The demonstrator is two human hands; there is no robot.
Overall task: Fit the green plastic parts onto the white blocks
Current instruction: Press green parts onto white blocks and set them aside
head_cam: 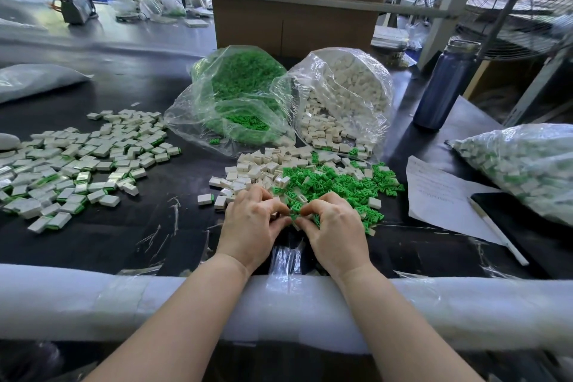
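Pinching a green plastic part (294,216) between the fingertips of both hands, right at the near edge of the loose green pile (341,186). Left hand (252,220) and right hand (333,223) curling inward, thumbs and forefingers meeting over the piece; probably pressing it against a white block, though fingers hiding any block there, so not possible to tell for certain.

Judging the parts as very light, rigid moulded plastic, smooth enough to slip and small enough to flick away if squeezed off-centre. Best taking the green piece by its flat side faces, leaving the mating end free, and bracing the block by its long sides; likely needing a firm, straight push rather than force at an angle, thin green prongs possibly bending.

Lying just behind the hands, loose white blocks (257,167), spilling from a clear bag of white blocks (347,96), beside a clear bag of green parts (238,93). Spreading well to the left, finished blocks (80,161) showing green edges. Resting to the right, a paper sheet (440,195), a bagged batch (527,164) and a dark bottle (446,84).
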